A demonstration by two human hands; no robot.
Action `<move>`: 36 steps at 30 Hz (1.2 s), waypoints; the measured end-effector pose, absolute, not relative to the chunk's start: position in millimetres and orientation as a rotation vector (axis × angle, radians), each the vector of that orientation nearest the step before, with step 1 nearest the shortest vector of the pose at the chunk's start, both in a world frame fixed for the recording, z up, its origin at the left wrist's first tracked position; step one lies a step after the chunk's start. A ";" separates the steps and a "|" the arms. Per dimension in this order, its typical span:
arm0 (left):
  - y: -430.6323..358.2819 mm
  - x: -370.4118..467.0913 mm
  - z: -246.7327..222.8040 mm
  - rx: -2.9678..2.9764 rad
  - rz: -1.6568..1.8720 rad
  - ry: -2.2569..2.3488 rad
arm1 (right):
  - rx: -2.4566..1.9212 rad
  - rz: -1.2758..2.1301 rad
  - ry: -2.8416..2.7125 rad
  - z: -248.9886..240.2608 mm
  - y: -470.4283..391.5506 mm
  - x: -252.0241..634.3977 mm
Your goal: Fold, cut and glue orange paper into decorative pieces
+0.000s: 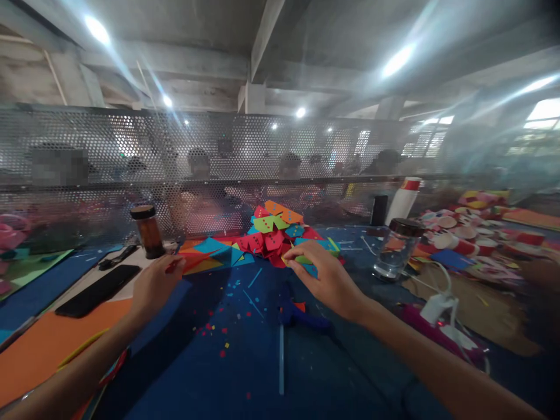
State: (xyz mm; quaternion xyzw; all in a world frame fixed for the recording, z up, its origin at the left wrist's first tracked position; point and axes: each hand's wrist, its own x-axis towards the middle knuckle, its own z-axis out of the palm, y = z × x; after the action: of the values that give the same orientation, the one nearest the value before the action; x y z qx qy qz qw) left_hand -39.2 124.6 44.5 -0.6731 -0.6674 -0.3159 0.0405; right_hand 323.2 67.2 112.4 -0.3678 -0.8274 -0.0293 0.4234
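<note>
My left hand (154,284) is closed above the left side of the blue table, a small red paper piece (174,265) showing at its fingertips. Just beyond it lie red, orange and blue paper sheets (216,249). My right hand (326,274) reaches to the front of a heap of folded coloured paper pieces (273,238) with rows of small holes. Its thumb and index finger come together at the heap; a bit of yellow shows there, but what they grip is unclear. Below that hand lies a blue glue gun (301,315), with a clear glue stick (281,359) in front.
A brown-filled bottle (149,233) and a black phone (98,290) are at left, near orange sheets (48,361). At right stand a clear jar (396,251), a white flask (403,201) and a power strip with cables (441,309). A perforated metal screen (245,175) closes the back.
</note>
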 end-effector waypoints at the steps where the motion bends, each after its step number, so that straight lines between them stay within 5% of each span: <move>1: 119.3 -42.6 46.5 -2.076 -1.022 -2.044 | -0.906 -0.088 -2.097 108.5 64.7 322.7; 13: 19.3 -56.5 41.8 -2.576 -1.308 -1.804 | -0.914 0.081 -2.367 68.4 52.9 307.5; 36: 12.3 -60.0 34.3 -2.897 -1.378 -2.032 | -0.796 -0.015 -2.717 26.8 58.3 264.0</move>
State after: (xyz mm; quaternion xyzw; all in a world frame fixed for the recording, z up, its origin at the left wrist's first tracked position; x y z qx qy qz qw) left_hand -60.0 12.3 34.3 -0.7222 -0.5066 -0.3436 -0.3220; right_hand 264.0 58.3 26.8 -0.2779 -0.9481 -0.0053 0.1545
